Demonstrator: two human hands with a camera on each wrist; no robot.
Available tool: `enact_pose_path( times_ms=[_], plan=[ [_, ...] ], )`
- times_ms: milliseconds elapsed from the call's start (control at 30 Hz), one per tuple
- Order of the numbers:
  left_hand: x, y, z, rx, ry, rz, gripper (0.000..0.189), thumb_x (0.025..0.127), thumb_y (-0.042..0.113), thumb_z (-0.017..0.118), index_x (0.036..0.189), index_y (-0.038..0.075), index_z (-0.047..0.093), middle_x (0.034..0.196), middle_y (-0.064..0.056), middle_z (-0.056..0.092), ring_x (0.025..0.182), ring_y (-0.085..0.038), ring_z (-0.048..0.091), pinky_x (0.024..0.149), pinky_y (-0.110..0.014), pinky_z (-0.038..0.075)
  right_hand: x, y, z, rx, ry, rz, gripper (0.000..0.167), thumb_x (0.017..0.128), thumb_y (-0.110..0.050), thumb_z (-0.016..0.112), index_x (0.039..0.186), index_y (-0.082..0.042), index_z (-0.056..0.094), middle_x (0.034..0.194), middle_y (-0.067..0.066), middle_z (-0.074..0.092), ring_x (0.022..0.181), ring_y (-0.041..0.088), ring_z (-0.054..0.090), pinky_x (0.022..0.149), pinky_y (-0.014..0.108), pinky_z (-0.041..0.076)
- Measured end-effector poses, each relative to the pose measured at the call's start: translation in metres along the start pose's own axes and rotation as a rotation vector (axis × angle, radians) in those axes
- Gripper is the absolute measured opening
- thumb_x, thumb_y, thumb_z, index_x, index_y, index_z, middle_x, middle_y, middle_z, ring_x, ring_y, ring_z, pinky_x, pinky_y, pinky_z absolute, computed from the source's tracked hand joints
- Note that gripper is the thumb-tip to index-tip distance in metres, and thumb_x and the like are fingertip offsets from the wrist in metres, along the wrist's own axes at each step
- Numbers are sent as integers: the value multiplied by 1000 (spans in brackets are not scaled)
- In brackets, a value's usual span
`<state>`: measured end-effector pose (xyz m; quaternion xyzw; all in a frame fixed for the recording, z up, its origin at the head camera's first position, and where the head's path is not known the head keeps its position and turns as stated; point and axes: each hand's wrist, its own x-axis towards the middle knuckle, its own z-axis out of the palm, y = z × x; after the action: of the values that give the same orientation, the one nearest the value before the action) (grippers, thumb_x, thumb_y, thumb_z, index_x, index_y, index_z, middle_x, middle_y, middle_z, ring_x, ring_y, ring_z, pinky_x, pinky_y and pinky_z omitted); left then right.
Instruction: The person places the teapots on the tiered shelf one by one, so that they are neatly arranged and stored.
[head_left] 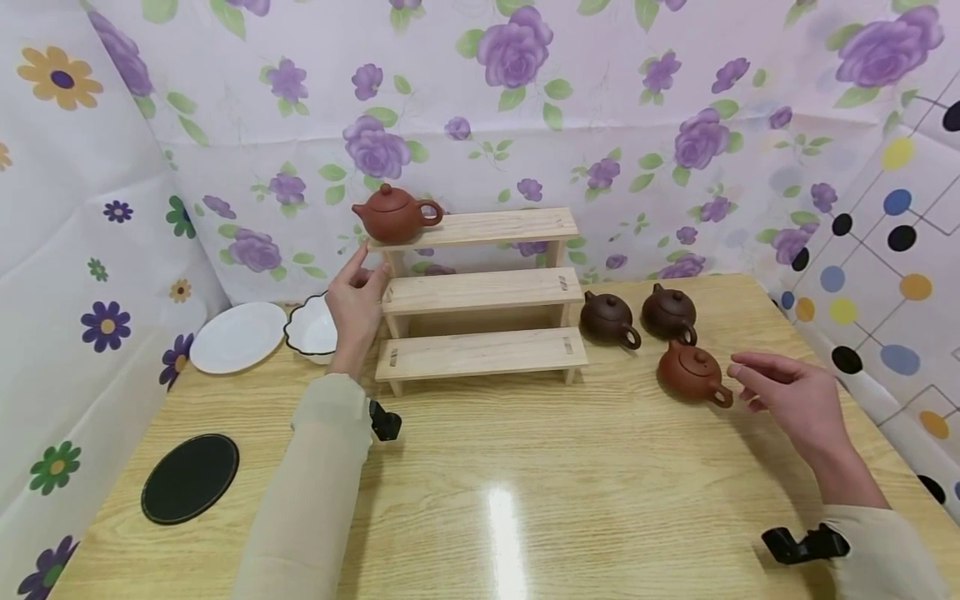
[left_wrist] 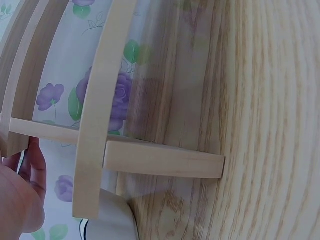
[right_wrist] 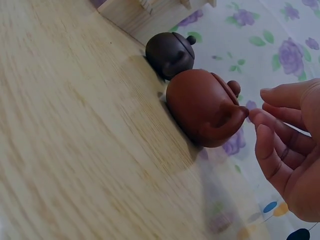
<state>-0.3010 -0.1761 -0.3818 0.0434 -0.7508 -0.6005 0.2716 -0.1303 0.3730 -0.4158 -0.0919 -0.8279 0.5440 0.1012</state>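
A three-tier wooden display shelf (head_left: 480,354) stands on the table, with a reddish-brown teapot (head_left: 392,218) on the left end of its top board. My left hand (head_left: 356,304) is at the shelf's left end, fingers and thumb around the end of an upper board; the left wrist view shows the fingertips against the wood (left_wrist: 15,145). On the right, another reddish-brown teapot (head_left: 688,372) sits on the table, handle toward me. Beside that handle is my right hand (head_left: 798,404), fingers loosely bent, holding nothing; one fingertip overlaps the handle's edge in the right wrist view.
Two dark brown teapots (head_left: 607,319) (head_left: 669,312) stand right of the shelf, close behind the red one. Left of the shelf are a white plate (head_left: 238,337) and a dark-rimmed white bowl (head_left: 311,327). A round black mat (head_left: 191,478) lies at front left. Patterned cloth surrounds the table.
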Motion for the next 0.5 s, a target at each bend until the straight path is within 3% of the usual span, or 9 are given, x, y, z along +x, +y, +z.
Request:
enact_pose_path(
  times_ms=[300, 500],
  plan=[
    [0, 1, 0, -5, -2, 4, 49, 100, 18, 75, 147, 18, 65, 82, 6, 61, 72, -1, 53, 74, -17, 46, -4, 8, -2, -38, -20, 10, 21, 97, -25, 79, 112, -11, 82, 85, -21, 75, 67, 7, 69, 60, 24, 59],
    [-1, 0, -1, 1, 3, 2, 48, 100, 19, 75, 147, 19, 65, 79, 11, 60, 72, -1, 54, 74, -17, 46, -10, 10, 1, -123, -38, 30, 29, 97, -35, 79, 114, -12, 81, 86, -26, 72, 69, 10, 70, 60, 27, 59]
  ],
)
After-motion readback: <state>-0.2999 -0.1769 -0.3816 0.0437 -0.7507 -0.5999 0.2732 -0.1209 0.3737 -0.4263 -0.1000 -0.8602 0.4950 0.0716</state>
